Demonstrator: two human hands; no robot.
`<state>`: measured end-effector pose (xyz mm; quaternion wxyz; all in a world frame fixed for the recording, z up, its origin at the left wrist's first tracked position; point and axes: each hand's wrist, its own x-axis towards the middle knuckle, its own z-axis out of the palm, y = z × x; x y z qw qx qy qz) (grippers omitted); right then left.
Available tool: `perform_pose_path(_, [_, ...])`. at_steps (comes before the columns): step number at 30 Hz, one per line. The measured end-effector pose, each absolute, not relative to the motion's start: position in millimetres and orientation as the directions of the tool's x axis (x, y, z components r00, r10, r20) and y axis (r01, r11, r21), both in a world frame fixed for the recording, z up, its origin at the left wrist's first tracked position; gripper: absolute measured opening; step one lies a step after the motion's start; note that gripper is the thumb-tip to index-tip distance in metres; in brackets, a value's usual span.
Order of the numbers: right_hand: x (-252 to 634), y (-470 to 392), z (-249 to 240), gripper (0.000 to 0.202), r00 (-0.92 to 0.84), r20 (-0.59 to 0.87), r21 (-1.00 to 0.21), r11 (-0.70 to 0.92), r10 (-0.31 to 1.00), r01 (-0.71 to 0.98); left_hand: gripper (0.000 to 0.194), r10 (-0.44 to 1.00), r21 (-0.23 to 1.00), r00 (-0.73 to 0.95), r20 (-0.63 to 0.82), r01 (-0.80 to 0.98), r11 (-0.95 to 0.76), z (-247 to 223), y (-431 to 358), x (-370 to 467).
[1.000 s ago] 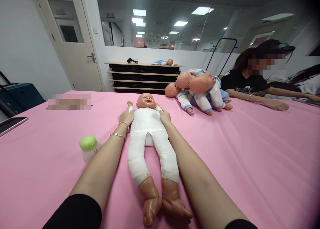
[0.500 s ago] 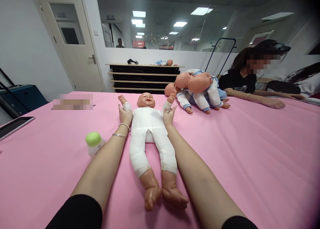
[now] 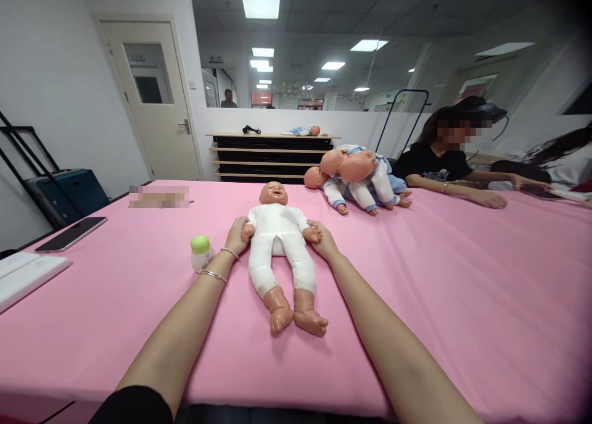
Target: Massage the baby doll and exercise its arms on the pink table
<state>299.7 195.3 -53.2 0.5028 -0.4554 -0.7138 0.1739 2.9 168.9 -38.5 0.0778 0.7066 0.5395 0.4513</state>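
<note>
As it lies face-up on the table (image 3: 462, 288) | doll (image 3: 279, 239) between hands | left hand (image 3: 237, 236), right hand (image 3: 325, 239) clasp its wrists

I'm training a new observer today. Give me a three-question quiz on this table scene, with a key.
1. True or false: the doll lies face down.
2. Which thing stands nearest the left hand? A) phone B) bottle C) suitcase
3. What does the right hand grip?

Key
1. False; it lies on its back on the pink table.
2. B, the green-capped bottle.
3. The doll's hand; the left hand grips the other one.
</note>
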Motion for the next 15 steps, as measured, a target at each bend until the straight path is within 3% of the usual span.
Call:
perform_pose_path(5, [302.3, 180.6, -52.3, 0.044, -0.130, 0.551, -0.701, 0.542, 0.824, 0.465, 0.025, 0.817, 0.543, 0.068, 0.572, 0.715, -0.440, -42.1, 159.9, -2.7])
perform_pose_path(15, [297.1, 172.1, -38.4, 0.043, -0.135, 0.539, -0.734, 0.543, 0.831, 0.407, 0.033, 0.791, 0.556, 0.052, 0.610, 0.682, -0.474, -46.4, 161.5, -2.4])
